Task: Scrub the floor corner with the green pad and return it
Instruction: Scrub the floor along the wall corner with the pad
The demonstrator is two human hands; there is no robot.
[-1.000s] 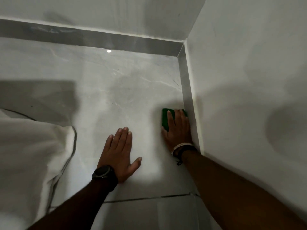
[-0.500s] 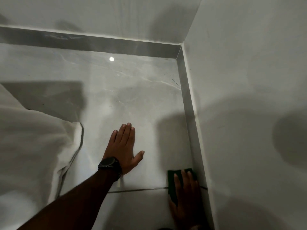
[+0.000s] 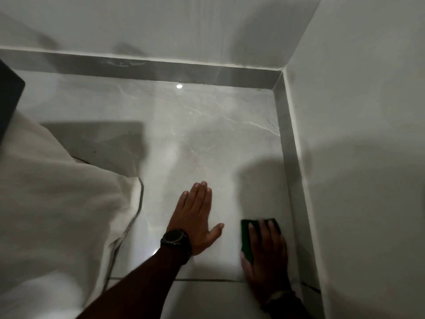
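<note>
The green pad (image 3: 247,238) lies flat on the pale marble floor tile (image 3: 207,146), close to the grey skirting along the right wall. My right hand (image 3: 266,256) presses down on it with fingers spread over its top, covering most of it. My left hand (image 3: 197,217), with a black watch on the wrist, rests flat on the tile to the left of the pad, fingers together and thumb out, holding nothing. The floor corner (image 3: 277,85) sits far ahead at the upper right.
White fabric (image 3: 57,203) drapes over the floor on the left. A dark object's edge (image 3: 9,100) shows at the far left. Grey skirting (image 3: 289,157) runs along both white walls. A grout line (image 3: 207,280) crosses the floor below my hands.
My right hand slid the pad back along the right skirting, away from the corner, then slightly forward again. My left hand stayed planted on the tile.
</note>
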